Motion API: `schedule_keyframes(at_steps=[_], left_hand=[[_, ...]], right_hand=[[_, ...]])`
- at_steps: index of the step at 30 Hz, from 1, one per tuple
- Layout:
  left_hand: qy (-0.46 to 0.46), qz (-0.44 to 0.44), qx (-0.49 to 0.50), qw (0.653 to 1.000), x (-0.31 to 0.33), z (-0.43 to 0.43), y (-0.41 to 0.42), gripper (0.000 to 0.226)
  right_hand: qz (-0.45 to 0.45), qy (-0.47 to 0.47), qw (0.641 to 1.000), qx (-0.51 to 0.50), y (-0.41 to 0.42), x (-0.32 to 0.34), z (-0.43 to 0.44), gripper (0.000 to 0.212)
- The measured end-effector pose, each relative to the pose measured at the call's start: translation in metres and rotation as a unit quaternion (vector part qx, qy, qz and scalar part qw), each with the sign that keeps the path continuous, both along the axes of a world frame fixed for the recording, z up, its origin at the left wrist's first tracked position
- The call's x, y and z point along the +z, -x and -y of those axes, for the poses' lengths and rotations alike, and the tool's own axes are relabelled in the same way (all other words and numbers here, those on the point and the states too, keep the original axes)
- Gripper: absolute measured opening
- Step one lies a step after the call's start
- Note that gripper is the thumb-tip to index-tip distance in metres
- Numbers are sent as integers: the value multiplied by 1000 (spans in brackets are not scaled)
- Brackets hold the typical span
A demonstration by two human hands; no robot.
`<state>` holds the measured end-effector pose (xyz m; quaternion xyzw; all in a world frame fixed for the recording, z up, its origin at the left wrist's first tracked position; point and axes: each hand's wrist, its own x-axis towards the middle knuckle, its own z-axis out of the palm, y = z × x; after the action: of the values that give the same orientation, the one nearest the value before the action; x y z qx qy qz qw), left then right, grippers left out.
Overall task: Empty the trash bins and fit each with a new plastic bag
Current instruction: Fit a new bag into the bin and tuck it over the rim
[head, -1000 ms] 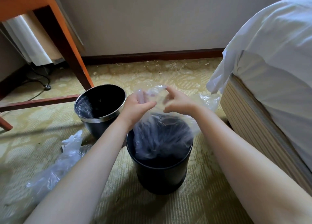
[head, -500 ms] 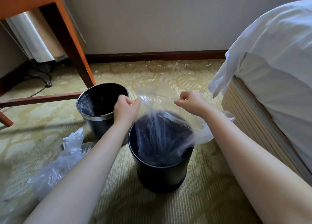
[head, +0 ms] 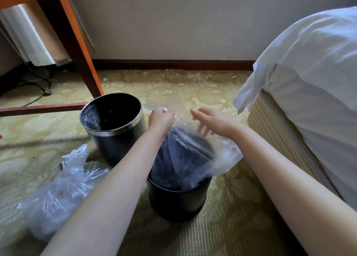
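Note:
A black bin (head: pixel 177 203) stands on the carpet in front of me with a clear plastic bag (head: pixel 185 159) hanging inside it and spilling over its right rim. My left hand (head: pixel 161 118) pinches the bag's upper edge above the bin's far left side. Above the far right side my right hand (head: pixel 210 120) is spread with straight fingers, touching the plastic without gripping it. Behind and to the left stands a second black bin (head: pixel 116 128) with a silver rim band, no bag over its rim.
A crumpled clear bag (head: pixel 58 190) lies on the carpet at the left. An orange-brown table leg (head: pixel 85 66) and its crossbar stand behind the bins. The bed (head: pixel 309 93) with white sheets fills the right side. A cable lies under the table.
My right hand has let go of the bag's edge and opened its fingers. The left hand keeps its pinch. The bag's right side has dropped over the bin's rim.

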<state>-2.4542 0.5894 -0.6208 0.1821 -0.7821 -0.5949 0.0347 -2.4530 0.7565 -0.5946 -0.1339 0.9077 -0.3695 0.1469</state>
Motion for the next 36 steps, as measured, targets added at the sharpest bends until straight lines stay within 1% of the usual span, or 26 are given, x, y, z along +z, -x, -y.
schedule_keyframes(at_steps=[2,4,5,6,7,8,9,10,11,12,13,14,15,16,18,20,22,25,27,28,30,31,32,33,34,36], left_hand=[[58,-36,4,998,5,1,0,23],[110,-52,18,992,6,3,-1,32],[122,-57,16,991,6,3,-1,31],[140,-62,10,988,5,4,-1,23],[183,-71,8,981,5,5,-2,14],[243,-95,11,965,5,5,-4,21],[299,-143,1,943,8,5,-7,37],[328,-204,-36,922,14,4,-10,49],[322,-240,-109,909,22,3,-14,57],[286,-227,-206,908,31,0,-21,60],[252,-166,-305,904,37,-3,-27,61],[257,-102,-378,884,39,-7,-31,61],[294,-62,-424,855,36,-10,-35,60],[346,-44,-441,827,30,-13,-37,53],[426,-18,-445,787,14,-13,-36,30],[480,40,-417,771,3,-2,-32,27],[545,82,-370,748,1,15,-29,27],[624,82,-307,714,7,38,-29,20],[623,72,-291,722,9,48,-31,12],[615,67,-287,731,10,51,-32,8],[598,50,-281,749,10,53,-34,12],[588,38,-276,759,9,54,-34,19],[577,24,-269,771,10,53,-34,26],[567,7,-259,782,10,53,-34,29],[561,-15,-249,790,11,54,-34,31],[564,-49,-228,792,12,55,-36,32]], right_hand=[[45,-16,999,-19,3,1,-11,43],[83,-40,996,2,3,0,-18,33],[97,-42,994,11,2,-3,-19,27],[102,-37,994,6,2,-5,-18,21],[97,-29,995,-11,4,-9,-16,15],[87,-18,996,-34,5,-11,-14,11],[79,3,995,-60,7,-13,-11,10],[77,35,992,-88,9,-13,-9,10],[76,69,988,-114,12,-12,-7,12],[72,92,984,-132,14,-11,-7,14],[66,103,982,-141,16,-10,-7,15],[60,105,982,-146,16,-10,-8,14],[56,104,982,-149,16,-10,-9,13],[54,101,981,-156,17,-12,-10,12],[41,78,978,-187,20,-16,-14,13],[-6,12,974,-225,24,-22,-20,13],[-62,-96,964,-239,23,-28,-27,9],[-80,-204,946,-241,18,-38,-33,14],[-110,-218,943,-225,14,-39,-31,20],[-147,-204,945,-211,13,-39,-29,27],[-253,-137,943,-167,8,-34,-23,39],[-303,-86,939,-136,4,-29,-19,39],[-325,-33,940,-97,-1,-23,-16,37],[-310,11,949,-51,-7,-17,-12,38],[-261,46,964,-5,-15,-12,-9,45],[-117,66,988,80,-30,-7,-6,72]])
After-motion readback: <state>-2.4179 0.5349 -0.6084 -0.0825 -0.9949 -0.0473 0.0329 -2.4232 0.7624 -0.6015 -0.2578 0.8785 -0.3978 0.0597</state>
